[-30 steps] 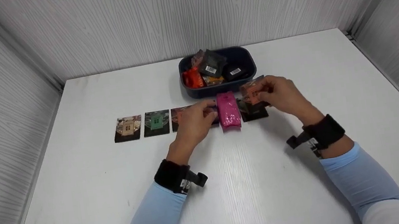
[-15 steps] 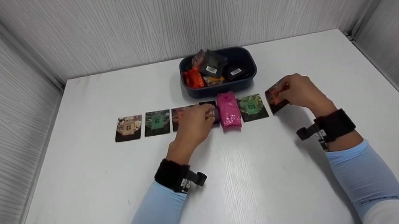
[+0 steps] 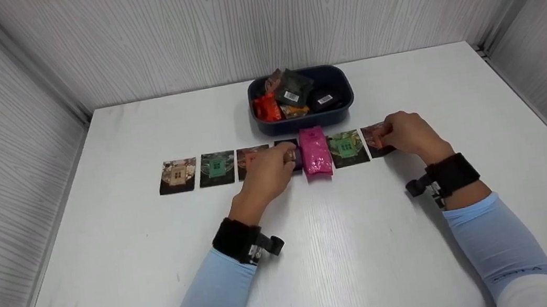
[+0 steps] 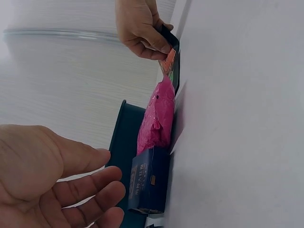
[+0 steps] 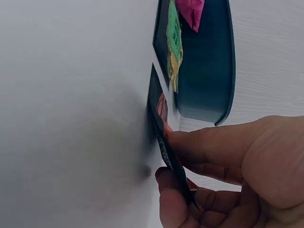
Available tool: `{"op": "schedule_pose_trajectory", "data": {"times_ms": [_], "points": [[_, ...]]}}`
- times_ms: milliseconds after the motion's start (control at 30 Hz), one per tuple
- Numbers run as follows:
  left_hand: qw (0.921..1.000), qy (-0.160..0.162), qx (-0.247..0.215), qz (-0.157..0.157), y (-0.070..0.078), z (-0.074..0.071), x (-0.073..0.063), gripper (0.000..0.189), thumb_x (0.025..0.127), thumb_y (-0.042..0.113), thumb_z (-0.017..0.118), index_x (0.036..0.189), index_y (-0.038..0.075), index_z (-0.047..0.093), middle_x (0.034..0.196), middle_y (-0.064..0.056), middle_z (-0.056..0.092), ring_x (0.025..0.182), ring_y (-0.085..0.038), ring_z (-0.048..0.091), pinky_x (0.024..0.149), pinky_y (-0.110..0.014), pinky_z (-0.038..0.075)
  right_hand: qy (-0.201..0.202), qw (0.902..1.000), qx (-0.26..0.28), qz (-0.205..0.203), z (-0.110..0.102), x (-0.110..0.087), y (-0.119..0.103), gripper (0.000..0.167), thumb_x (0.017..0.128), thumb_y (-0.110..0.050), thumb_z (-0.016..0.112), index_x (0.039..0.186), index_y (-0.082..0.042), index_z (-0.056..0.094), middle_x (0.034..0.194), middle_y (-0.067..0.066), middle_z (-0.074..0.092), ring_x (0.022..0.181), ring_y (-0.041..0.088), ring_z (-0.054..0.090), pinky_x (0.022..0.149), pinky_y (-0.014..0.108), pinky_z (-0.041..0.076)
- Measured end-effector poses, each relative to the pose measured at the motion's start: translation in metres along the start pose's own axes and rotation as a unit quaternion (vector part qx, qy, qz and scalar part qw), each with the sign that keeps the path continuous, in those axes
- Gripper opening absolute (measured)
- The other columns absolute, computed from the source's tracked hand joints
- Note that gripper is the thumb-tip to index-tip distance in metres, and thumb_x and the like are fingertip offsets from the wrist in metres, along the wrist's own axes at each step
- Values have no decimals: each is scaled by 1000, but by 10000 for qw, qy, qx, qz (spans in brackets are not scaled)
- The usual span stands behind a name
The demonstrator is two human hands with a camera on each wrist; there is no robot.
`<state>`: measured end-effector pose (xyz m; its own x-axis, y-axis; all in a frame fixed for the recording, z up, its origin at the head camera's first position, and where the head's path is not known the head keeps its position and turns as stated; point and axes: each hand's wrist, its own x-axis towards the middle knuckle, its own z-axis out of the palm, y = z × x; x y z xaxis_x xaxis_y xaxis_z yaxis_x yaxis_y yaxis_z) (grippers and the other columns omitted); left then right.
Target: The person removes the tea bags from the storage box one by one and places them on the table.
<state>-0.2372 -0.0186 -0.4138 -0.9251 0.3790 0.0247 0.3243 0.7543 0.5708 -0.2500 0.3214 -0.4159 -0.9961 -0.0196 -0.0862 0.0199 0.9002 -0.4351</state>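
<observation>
My right hand (image 3: 411,136) pinches a dark square sachet (image 5: 164,137) with an orange-red print between thumb and fingers. One side of the sachet is low at the table, at the right end of a row. My left hand (image 3: 268,172) hovers by a small dark blue box (image 4: 151,183); its fingers are relaxed and apart from the box. Right of that box stands a shiny pink packet (image 3: 315,151), followed by a green-printed sachet (image 3: 347,148). Left of the hand lie a beige-printed sachet (image 3: 177,176), a green one (image 3: 217,169) and a partly covered red one (image 3: 249,160).
Behind the row sits a dark blue tub (image 3: 347,109) holding several packets, among them an orange-red one (image 3: 267,108) and black ones with barcode labels. The white table (image 3: 349,249) meets grey wood-grain panels (image 3: 157,36) at the back and sides.
My right hand has carried the orange-red sachet rightward from above the green-printed sachet and lowered it beside it, uncovering the green one. The left hand has barely moved.
</observation>
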Motion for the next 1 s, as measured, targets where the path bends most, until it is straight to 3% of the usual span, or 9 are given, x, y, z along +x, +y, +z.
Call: {"op": "schedule_pose_trajectory", "data": {"times_ms": [200, 367, 500, 733, 900, 1000], "points": [[10000, -31, -35, 15, 0, 0, 1, 42, 106, 16, 64, 148, 16, 60, 140, -9, 69, 128, -26, 63, 109, -47, 50, 31, 9999, -96, -44, 1, 0, -1, 15, 95, -10, 67, 103, 2, 70, 102, 22, 71, 88, 34, 61, 74, 42, 49], [10000, -22, -15, 21, -1, -2, 1, 43, 106, 17, 63, 150, 17, 58, 145, -9, 66, 134, -27, 60, 113, -48, 47, 192, 9989, -421, -118, 1, -2, -3, 22, 93, -12, 69, 106, 5, 72, 110, 29, 64, 105, 46, 57, 84, 55, 50], [9999, 58, 59, 105, -3, -2, 2, 42, 106, 16, 63, 148, 15, 60, 143, -10, 67, 132, -27, 62, 111, -45, 49, 220, 9986, -463, -145, 0, -4, -3, 25, 92, -13, 70, 107, 6, 74, 112, 30, 63, 111, 47, 55, 89, 58, 49], [9993, 370, -40, 8, -12, -9, 6, 37, 106, 13, 62, 142, 9, 65, 128, -12, 72, 118, -26, 67, 101, -43, 54, 419, 9989, -157, -108, -3, -3, -8, 27, 98, -16, 67, 112, 7, 74, 115, 29, 68, 107, 44, 63, 90, 57, 52], [9965, 815, -3, -192, -17, -20, 16, 34, 104, 13, 64, 137, 7, 68, 128, -15, 69, 120, -31, 63, 100, -43, 54, 887, 9957, 85, -259, -3, 5, -29, 25, 103, -16, 61, 106, 5, 74, 105, 24, 74, 95, 41, 69, 84, 56, 55], [9938, 1080, 199, -157, -18, -27, 23, 32, 104, 13, 65, 134, 7, 70, 130, -17, 67, 122, -34, 60, 102, -44, 53, 1113, 9926, -19, -475, -3, 18, -47, 26, 103, -15, 59, 103, 5, 74, 102, 23, 74, 94, 41, 70, 84, 56, 55]]}}
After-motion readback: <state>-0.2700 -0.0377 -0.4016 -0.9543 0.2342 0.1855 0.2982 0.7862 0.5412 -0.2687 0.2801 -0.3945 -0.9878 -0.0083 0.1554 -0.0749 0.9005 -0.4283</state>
